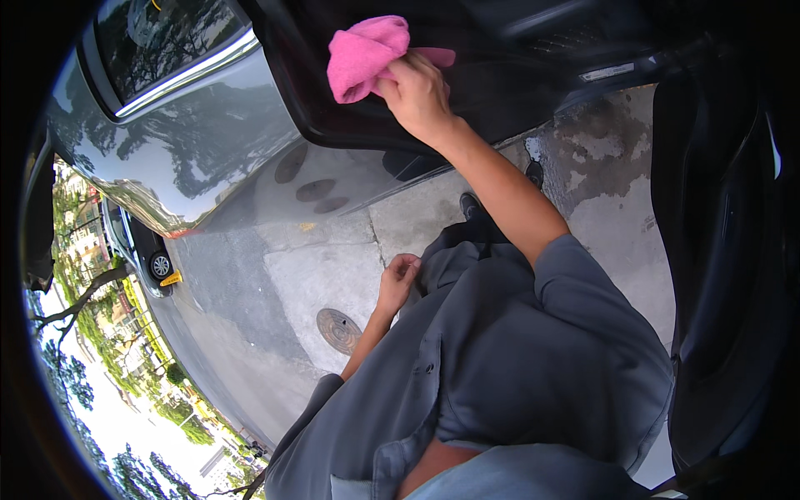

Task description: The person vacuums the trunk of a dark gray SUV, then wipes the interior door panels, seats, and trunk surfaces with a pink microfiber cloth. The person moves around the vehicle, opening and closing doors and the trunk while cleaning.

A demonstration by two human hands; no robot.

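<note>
My right hand (pixel 419 97) is closed on a bunched pink cloth (pixel 369 56), held up at the car's dark door opening (pixel 487 106). One end of the cloth sticks out past my knuckles; whether it touches the car cannot be told. My left hand (pixel 400 278) hangs low beside my dark trousers, fingers loosely curled, with nothing visible in it. The grey car body (pixel 206 150), glossy and reflecting trees, lies to the left of the opening.
A black door panel or trim (pixel 719 250) stands at the right. Below are concrete paving (pixel 300 275) with a round manhole cover (pixel 339 331) and a damp patch (pixel 581 144). A dark parked car (pixel 147 250) and a yellow object (pixel 170 279) are at the far left.
</note>
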